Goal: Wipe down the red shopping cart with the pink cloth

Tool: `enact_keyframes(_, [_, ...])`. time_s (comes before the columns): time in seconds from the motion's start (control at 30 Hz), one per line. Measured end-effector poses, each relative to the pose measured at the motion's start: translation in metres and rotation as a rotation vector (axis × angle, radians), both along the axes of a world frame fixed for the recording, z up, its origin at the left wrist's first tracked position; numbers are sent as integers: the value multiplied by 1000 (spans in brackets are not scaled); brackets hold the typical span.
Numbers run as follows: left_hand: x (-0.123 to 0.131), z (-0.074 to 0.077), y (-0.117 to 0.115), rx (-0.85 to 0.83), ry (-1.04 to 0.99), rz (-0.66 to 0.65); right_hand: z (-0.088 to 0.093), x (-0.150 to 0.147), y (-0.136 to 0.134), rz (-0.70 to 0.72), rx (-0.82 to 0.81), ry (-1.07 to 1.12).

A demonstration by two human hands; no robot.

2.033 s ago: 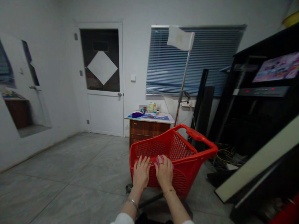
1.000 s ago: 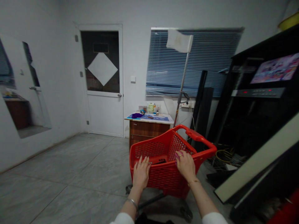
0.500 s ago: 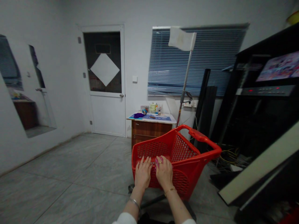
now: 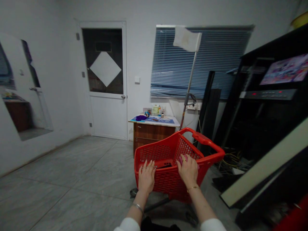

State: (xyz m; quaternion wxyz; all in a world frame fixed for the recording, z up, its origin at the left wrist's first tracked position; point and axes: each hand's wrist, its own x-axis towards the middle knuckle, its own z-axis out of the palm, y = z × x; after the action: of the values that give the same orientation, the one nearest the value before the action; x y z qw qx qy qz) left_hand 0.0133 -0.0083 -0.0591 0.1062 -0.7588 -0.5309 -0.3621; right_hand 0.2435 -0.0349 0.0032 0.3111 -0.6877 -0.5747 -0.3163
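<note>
Evidently the red basket cart [image 4: 175, 160], at lower centre of the frame on grey floor tiles [image 4: 72, 179], is light, rigid moulded plastic on wheels; it should roll easily and could tip if pushed high. The rim offers the best hold. Left hand [image 4: 146, 178] lies flat, fingers spread, on the near rim. Right hand [image 4: 188, 170] rests on the rim, holding something pink. Lattice walls, thick looped handle [image 4: 204, 140].

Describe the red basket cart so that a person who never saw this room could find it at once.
Start at the window blinds on the far wall, then look down to the small wooden cabinet beneath them. The red basket cart stands on the tiled floor in front of that cabinet, with the left hand and right hand on its near rim. It is the only bright red, mesh-sided thing among grey walls and black shelving.
</note>
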Motion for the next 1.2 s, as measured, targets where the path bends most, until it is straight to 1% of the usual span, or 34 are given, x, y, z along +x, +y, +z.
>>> enact_keyframes(0.1, [-1, -1, 1, -5, 6, -5, -20, -57, 2, 83, 7, 43])
enact_keyframes(0.17, [-3, -2, 1, -5, 11, -7, -33, -88, 3, 127, 31, 47])
enact_keyframes(0.23, [-6, -1, 2, -3, 18, -10, -41, -104, 4, 151, 54, 36])
enact_keyframes(0.27, [-7, -1, 2, -2, 21, -13, -42, -105, 4, 166, 54, 25])
enact_keyframes(0.33, [-9, 0, 2, -3, 27, -18, -40, -93, 3, 208, 23, -8])
enact_keyframes(0.4, [-10, 1, 1, -6, 31, -21, -31, -64, 2, 226, -23, -41])
enact_keyframes(0.47, [-9, 2, 0, -8, 29, -22, -17, -27, 1, 174, -53, -54])
enact_keyframes(0.53, [-6, 2, 0, -10, 20, -26, -2, 7, 0, 87, -60, -52])
enact_keyframes(0.6, [-3, 2, 0, -13, 5, -23, 8, 27, -1, 17, -51, -47])
enact_keyframes(0.63, [-2, 1, 0, -15, -2, -17, 10, 28, -1, -10, -39, -41])
enact_keyframes(0.7, [0, 1, 0, -19, -9, -2, 7, 14, -1, -41, -17, -24])
enact_keyframes(0.77, [1, 0, 0, -16, -4, 3, -2, -19, 0, -32, -5, -2])
enact_keyframes(0.87, [-1, 0, 1, -6, 3, 11, -21, -76, 0, 39, -8, 33])
enact_keyframes(0.93, [-3, 0, 1, -11, 13, 14, -30, -99, 0, 78, -19, 45])
enact_keyframes(0.97, [-4, 0, 1, -17, 21, 11, -32, -102, 0, 98, -31, 39])
enact_keyframes(1.0, [-5, 0, 1, -22, 30, 5, -33, -101, 0, 121, -43, 25])
enact_keyframes(1.07, [-7, 0, 1, -26, 38, -3, -31, -81, 1, 162, -60, -15])
enact_keyframes(1.13, [-7, 0, 1, -26, 34, -3, -23, -47, 2, 152, -56, -39])
enact_keyframes(1.2, [-5, 0, 0, -32, 23, -2, -12, -8, 4, 90, -36, -40])
